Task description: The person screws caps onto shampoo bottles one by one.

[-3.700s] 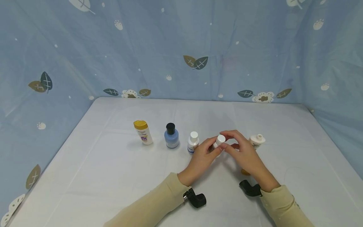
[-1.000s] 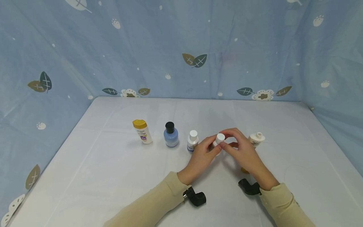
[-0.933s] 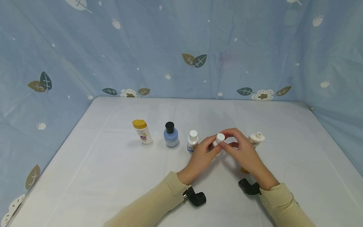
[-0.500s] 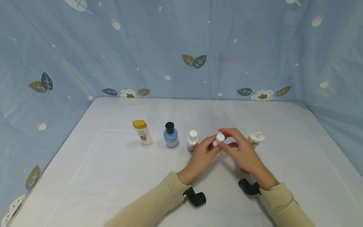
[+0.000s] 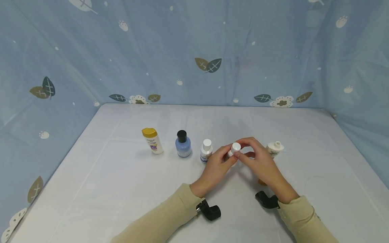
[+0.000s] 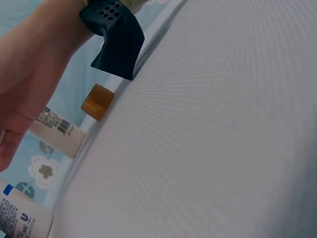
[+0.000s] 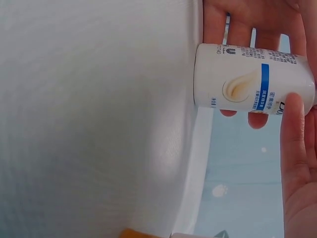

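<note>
Right of the table's middle, my left hand (image 5: 216, 163) grips a small white toiletry bottle (image 7: 237, 82), its fingers curled round the body. The right wrist view shows this bottle's blue band and printed label. Thumb and fingers of my right hand (image 5: 258, 162) pinch at its white cap (image 5: 236, 146) from the right. Much of the bottle's body is hidden by the hands in the head view. Just left of my left hand stands a similar white bottle with a white cap (image 5: 206, 151). Behind my right hand is an uncapped white bottle (image 5: 275, 148), its neck showing.
Farther left stand a blue bottle with a black cap (image 5: 183, 146) and a white bottle with a golden cap (image 5: 153, 141). An orange-brown cap (image 6: 98, 101) lies on the white table (image 5: 121, 189) beside my right wrist. Blue patterned cloth (image 5: 170, 50) encloses the back and sides.
The fingers of my right hand have shifted slightly about the cap. Both hands stay at the same bottle, and the other bottles stand where they were.
</note>
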A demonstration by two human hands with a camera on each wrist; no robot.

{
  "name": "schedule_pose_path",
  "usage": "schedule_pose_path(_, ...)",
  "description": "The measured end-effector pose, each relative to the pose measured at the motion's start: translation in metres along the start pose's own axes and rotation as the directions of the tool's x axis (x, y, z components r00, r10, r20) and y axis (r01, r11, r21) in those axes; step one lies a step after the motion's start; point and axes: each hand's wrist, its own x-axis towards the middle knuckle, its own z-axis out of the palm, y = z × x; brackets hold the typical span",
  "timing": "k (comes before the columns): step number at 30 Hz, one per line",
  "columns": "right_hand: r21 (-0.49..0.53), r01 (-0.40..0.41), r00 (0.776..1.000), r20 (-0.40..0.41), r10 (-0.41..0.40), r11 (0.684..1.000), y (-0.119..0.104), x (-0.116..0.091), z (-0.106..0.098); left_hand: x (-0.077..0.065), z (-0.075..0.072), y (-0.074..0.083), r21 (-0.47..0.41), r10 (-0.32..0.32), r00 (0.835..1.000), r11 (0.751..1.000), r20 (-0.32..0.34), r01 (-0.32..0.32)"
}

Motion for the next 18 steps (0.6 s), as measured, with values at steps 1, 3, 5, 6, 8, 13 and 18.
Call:
schedule_pose_path(1,0.000,-0.006,1.000,-0.003,0.006,1.000,0.0002,-0.0002,0.0001,-0.0001,-0.0001,0.0004,0.001,-0.004,1.000,1.000,0.000,0.004)
schedule_pose_path(3,0.002,-0.020,1.000,-0.007,0.020,1.000,0.0005,-0.0005,0.0000,-0.0001,0.0001,0.0010,0.006,-0.004,1.000,1.000,0.000,0.004)
schedule_pose_path(5,-0.001,-0.031,0.999,-0.010,0.031,1.000,0.0007,-0.0005,0.0002,-0.0003,-0.0001,0.0013,0.009,-0.003,1.000,1.000,-0.001,0.003)
schedule_pose_path(6,-0.001,-0.035,0.999,-0.011,0.035,0.999,0.0010,-0.0005,0.0003,-0.0004,-0.0001,0.0016,0.010,-0.002,1.000,1.000,-0.001,0.002)
schedule_pose_path(8,0.006,-0.040,0.999,-0.012,0.040,0.999,0.0013,-0.0002,0.0004,-0.0005,-0.0002,0.0019,0.012,-0.001,1.000,1.000,0.000,0.001)
schedule_pose_path(13,0.009,-0.038,0.999,-0.017,0.038,0.999,0.0012,-0.0002,0.0007,-0.0005,-0.0004,0.0022,0.012,-0.013,1.000,1.000,0.002,0.013)
schedule_pose_path(18,-0.017,-0.035,0.999,-0.024,0.035,0.999,-0.0003,-0.0010,0.0007,-0.0006,-0.0003,0.0020,0.013,-0.007,1.000,1.000,0.006,0.007)
